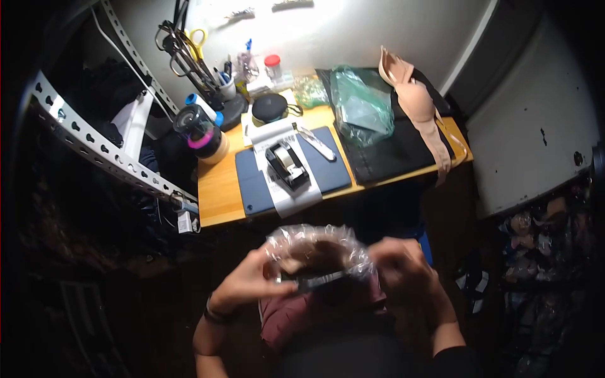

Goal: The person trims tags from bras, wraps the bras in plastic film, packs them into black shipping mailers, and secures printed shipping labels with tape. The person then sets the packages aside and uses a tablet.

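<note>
A clear plastic bag (356,255) is held up over my lap, its crinkled film catching the light. Something beige and dark brown shows inside it, but I cannot make out its kind. At the bag's left side, my left hand (258,277) is closed, with the thumb along the near edge. My right hand (403,268) is curled at the bag's right edge, with its fingers partly blurred by motion. Dark reddish cloth (283,315) lies beneath the bag, over my lap.
Ahead stands a wooden desk (217,201) bearing a tape dispenser (287,165), a box cutter (317,143), a green plastic bag (362,110) and a beige bra (417,104). A metal shelf frame (110,142) rises at left. Bagged goods (535,252) are piled at right.
</note>
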{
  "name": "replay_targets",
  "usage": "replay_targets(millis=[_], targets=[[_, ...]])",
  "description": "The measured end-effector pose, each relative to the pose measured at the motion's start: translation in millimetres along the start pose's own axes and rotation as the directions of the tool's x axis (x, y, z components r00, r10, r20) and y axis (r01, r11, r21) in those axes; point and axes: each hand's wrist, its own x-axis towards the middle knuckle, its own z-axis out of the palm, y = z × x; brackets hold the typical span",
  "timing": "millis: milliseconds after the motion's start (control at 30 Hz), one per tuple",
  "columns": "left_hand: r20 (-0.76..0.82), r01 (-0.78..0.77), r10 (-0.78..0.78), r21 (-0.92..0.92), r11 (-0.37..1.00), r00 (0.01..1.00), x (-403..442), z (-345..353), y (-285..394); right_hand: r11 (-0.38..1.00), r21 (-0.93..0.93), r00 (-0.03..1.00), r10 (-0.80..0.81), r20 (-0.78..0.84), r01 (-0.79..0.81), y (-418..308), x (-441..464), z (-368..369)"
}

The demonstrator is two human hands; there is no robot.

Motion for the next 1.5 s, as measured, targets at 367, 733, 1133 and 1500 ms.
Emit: replay_targets(millis=[367,733,1133,1500], targets=[[0.008,-0.435,0.436,0.081,0.897,0.900,-37,27,22,0.997,-0.081,0.999,0.017,0.034,-0.015,-25,10,-13],[-0.195,-0.299,0.405,0.415,0.859,0.893,-14,41,-4,0.558,0.009,0.525,0.775,0.351,-0.830,34,-24,70],[-0.409,-0.090,0.770,0.855,0.511,0.490,49,55,-158,0.710,-0.086,0.715,0.692,-0.097,-0.699,90,-86,115],[-0.781,0.047,0.222,0.305,0.951,0.584,98,16,-233,0.685,-0.087,0.690,0.718,-0.093,-0.724,131,-113,138]])
